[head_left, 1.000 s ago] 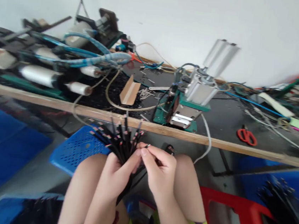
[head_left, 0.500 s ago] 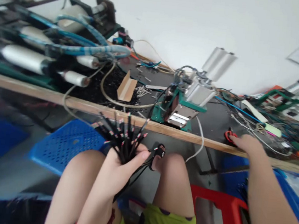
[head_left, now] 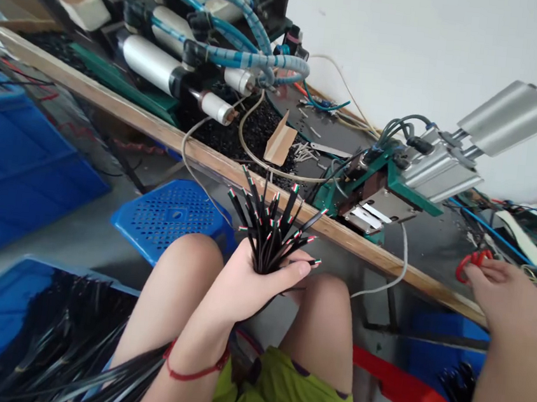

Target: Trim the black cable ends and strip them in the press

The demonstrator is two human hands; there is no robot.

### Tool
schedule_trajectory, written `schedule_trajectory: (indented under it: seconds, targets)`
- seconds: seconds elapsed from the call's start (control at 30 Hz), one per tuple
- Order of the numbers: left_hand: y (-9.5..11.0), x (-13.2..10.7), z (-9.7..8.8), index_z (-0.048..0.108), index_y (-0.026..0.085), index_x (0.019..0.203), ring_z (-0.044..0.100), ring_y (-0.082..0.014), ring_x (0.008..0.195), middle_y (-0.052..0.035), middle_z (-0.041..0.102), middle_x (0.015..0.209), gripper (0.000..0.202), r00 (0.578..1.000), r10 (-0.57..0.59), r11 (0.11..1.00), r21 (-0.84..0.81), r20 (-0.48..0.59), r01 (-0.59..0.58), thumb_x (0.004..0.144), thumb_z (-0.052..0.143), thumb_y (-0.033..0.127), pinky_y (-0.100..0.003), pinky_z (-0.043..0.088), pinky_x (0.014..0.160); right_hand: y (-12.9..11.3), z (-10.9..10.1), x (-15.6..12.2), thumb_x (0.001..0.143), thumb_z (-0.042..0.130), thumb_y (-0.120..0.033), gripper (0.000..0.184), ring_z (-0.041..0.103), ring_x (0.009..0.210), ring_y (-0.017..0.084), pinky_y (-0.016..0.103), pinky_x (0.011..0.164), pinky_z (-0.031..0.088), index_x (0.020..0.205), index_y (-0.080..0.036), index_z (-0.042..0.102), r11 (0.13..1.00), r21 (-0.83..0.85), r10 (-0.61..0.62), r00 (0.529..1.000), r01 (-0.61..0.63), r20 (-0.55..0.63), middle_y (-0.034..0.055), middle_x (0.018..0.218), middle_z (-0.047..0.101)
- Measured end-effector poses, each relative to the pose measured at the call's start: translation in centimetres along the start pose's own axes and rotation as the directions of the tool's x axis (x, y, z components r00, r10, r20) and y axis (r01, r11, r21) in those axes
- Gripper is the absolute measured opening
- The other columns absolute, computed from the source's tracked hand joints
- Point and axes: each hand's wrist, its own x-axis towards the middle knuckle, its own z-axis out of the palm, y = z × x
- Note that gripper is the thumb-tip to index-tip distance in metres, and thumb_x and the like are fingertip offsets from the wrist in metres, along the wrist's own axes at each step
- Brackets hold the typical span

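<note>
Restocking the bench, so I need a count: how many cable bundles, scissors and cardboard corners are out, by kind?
Bundle: 1, black cables gripped in the left hand
Scissors: 1, red-handled, on the bench at the right hand
Cardboard corner: 1, on the bench
Total: 3

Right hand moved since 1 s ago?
Yes: the right hand left the cable bundle, went rightward past the green machine, to the red scissors on the bench.
</note>
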Motion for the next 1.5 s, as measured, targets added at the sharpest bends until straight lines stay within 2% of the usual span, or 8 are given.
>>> schedule_trajectory:
  seconds: [0.13,0.2,0.3,0.43,0.67,0.9,1.1,1.5]
  targets:
    - [0.0,0.3,0.1,0.094,0.018,0.089,0.079,-0.0235,0.083,-0.0092,0.089,0.088,0.014,1.0,-0.005,0.999,0.038,0.028,0.004,0.085,0.089,0.031,-0.032,0.069,0.078,-4.9,-0.9,-10.5,0.078,0.104,-0.05,0.04,0.051,0.047,0.013,0.033,0.046,0.028,0.094,-0.017,0.087,0.73,0.598,0.173,0.936,-0.332,0.307,0.0102,0.071,0.074]
    - [-0.2,0.5,0.2,0.092,0.018,0.085,0.075,-0.0212,0.078,-0.0076,0.086,0.081,0.013,0.999,0.009,0.998,0.055,0.035,-0.011,0.086,0.087,0.03,-0.031,0.066,0.074,-8.0,-1.0,-16.8,0.075,0.104,-0.069,0.057,0.049,0.044,0.013,0.03,0.043,0.025,0.072,-0.018,0.078,0.652,0.633,0.072,0.865,-0.418,0.497,0.0073,0.059,0.067]
    - [-0.2,0.5,0.3,0.089,0.017,0.079,0.067,-0.0163,0.067,-0.0037,0.078,0.071,0.013,0.999,0.006,0.999,0.036,0.051,-0.008,0.086,0.086,0.028,-0.027,0.061,0.067,-11.7,-0.8,-23.3,0.094,0.083,-0.079,0.069,0.049,0.044,0.014,0.028,0.044,0.031,0.062,-0.02,0.069,0.594,0.603,-0.174,0.646,-0.533,0.743,0.0045,0.051,0.061]
    - [-0.1,0.3,0.4,0.085,0.017,0.077,0.042,-0.0067,0.046,0.0072,0.054,0.051,0.011,0.999,-0.025,1.0,-0.015,0.048,0.026,0.085,0.085,0.025,-0.024,0.049,0.055,-13.5,-0.4,-24.9,0.105,0.07,-0.079,0.073,0.047,0.047,0.012,0.028,0.05,0.029,0.062,-0.021,0.064,0.608,0.585,-0.375,0.456,-0.537,0.807,0.0036,0.051,0.061]
    - [0.2,0.6,0.5,0.074,0.019,0.067,0.04,-0.0067,0.044,0.003,0.064,0.053,0.017,0.997,-0.035,0.999,-0.034,0.076,0.037,0.081,0.081,0.027,-0.023,0.04,0.048,-14.1,-1.1,-24.0,0.098,0.069,-0.089,0.074,0.043,0.054,0.014,0.031,0.054,0.022,0.068,-0.021,0.063,0.614,0.532,-0.394,0.357,-0.584,0.847,0.0037,0.057,0.061]
    - [-0.2,0.7,0.3,0.075,0.019,0.069,0.076,-0.0199,0.079,-0.0046,0.081,0.078,0.014,0.997,0.039,0.995,-0.098,0.065,-0.033,0.081,0.082,0.021,-0.028,0.061,0.074,-14.4,-0.9,-24.6,0.103,0.066,-0.084,0.07,0.044,0.056,0.015,0.031,0.055,0.023,0.07,-0.022,0.064,0.582,0.561,-0.46,0.331,-0.589,0.824,0.0031,0.059,0.06]
    - [-0.4,0.7,0.4,0.085,0.02,0.079,0.069,-0.0181,0.063,0.0066,0.052,0.047,0.005,0.991,-0.042,0.988,-0.139,0.129,0.06,0.084,0.083,0.022,-0.029,0.06,0.071,-14.1,-0.6,-24.4,0.104,0.067,-0.081,0.068,0.042,0.053,0.014,0.031,0.055,0.027,0.07,-0.022,0.063,0.57,0.566,-0.468,0.331,-0.595,0.819,0.0029,0.06,0.062]
    - [-0.2,0.7,0.6,0.08,0.019,0.073,0.063,-0.0143,0.06,-0.001,0.073,0.062,0.009,0.995,-0.04,0.996,-0.076,0.091,0.047,0.079,0.084,0.024,-0.026,0.056,0.064,-13.7,-0.4,-24.9,0.11,0.065,-0.073,0.066,0.048,0.057,0.015,0.032,0.057,0.029,0.068,-0.022,0.065,0.585,0.625,-0.487,0.393,-0.516,0.78,0.0024,0.061,0.06]
